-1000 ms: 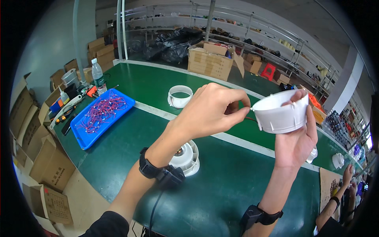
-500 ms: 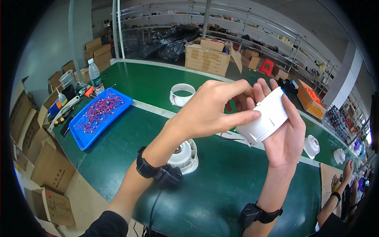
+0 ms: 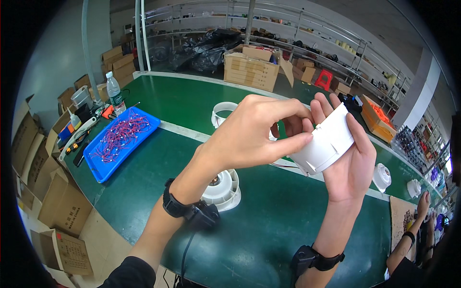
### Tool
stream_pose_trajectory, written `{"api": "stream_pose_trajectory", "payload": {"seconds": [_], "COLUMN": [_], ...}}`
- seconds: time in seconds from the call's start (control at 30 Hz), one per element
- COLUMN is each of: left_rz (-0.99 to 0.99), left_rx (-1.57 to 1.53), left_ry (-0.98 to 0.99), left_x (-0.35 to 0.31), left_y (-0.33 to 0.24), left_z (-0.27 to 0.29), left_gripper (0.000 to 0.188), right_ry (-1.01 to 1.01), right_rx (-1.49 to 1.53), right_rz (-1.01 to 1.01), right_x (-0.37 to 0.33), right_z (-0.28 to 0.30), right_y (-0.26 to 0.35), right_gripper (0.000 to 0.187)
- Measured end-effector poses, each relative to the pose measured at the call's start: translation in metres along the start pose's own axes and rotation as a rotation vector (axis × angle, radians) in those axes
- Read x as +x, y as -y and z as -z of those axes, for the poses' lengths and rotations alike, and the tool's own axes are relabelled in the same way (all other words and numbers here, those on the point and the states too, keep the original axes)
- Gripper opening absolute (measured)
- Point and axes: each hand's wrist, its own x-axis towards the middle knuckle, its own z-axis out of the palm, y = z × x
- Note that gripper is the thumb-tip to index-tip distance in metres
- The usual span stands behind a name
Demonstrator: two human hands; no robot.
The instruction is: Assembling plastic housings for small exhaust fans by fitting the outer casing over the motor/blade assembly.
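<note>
A white plastic ring-shaped housing (image 3: 326,141) is held up over the table, tilted, between my two hands. My right hand (image 3: 348,165) cradles it from the right and below, with the thumb along its outer side. The fingers of my left hand (image 3: 269,129) are closed at its left rim, thumb pressed on the wall; the fingertips at the rim are partly hidden. Thin dark red wires (image 3: 284,166) show below it. Under my left wrist, a white round finned part (image 3: 223,192) with a metal piece in its centre sits on the table. Beyond my left hand stands another white ring (image 3: 221,111).
A blue tray (image 3: 106,174) of red and purple wires lies on the left of the green table (image 3: 269,230), near a water bottle (image 3: 114,92). White parts (image 3: 382,177) stand at the right. A cardboard box (image 3: 252,69) is behind. Another person's arm (image 3: 408,235) shows far right.
The housing has tipped slightly and shifted a little to the right with my right hand. My left hand keeps its grip on the rim, its forearm a touch further left.
</note>
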Motion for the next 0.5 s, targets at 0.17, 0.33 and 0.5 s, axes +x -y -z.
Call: {"api": "stream_pose_trajectory", "payload": {"seconds": [0.17, 0.33, 0.5], "left_rz": [0.018, 0.000, 0.158], "left_rx": [-0.002, 0.216, 0.126], "left_ry": [-0.052, -0.009, -0.084], "left_x": [0.0004, -0.0016, -0.0016], "left_y": [-0.0003, 0.0049, 0.0062], "left_z": [0.0026, 0.0074, 0.0012], "left_gripper": [0.016, 0.011, 0.014], "right_ry": [0.003, 0.003, -0.030], "right_rx": [0.076, 0.021, -0.055], "right_rz": [0.020, 0.016, 0.031], "right_x": [0.0027, 0.0013, -0.0001], "right_z": [0.0049, 0.0044, 0.0039], "right_y": [0.0007, 0.0029, 0.0033], "right_gripper": [0.047, 0.048, 0.050]}}
